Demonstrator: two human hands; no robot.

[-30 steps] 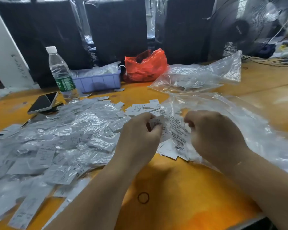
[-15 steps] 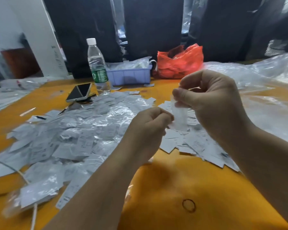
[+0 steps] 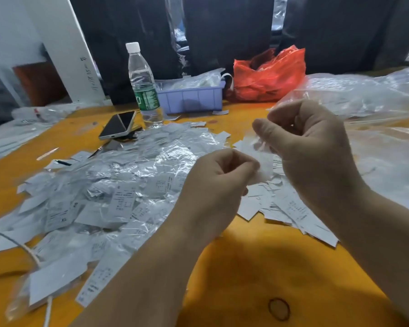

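My left hand (image 3: pixel 219 182) and my right hand (image 3: pixel 309 147) are raised over the orange table (image 3: pixel 257 274), both pinching one small white label in a thin clear sleeve (image 3: pixel 260 161). The left pinches its lower end, the right its upper end. The label is blurred and partly hidden by my fingers. A big heap of bagged white labels (image 3: pixel 109 192) spreads across the table to the left. A smaller pile of loose white labels (image 3: pixel 291 208) lies under my right hand.
A water bottle (image 3: pixel 143 86), a phone (image 3: pixel 118 125), a lilac plastic bin (image 3: pixel 190 99) and a red plastic bag (image 3: pixel 269 76) stand at the back. Large clear plastic bags (image 3: pixel 368 95) cover the right side. A rubber band (image 3: pixel 278 309) lies near the front edge.
Both hands lifted from the pile with one label between them. Since half a second ago they have stayed raised, the right hand shifting slightly. The view swung left.
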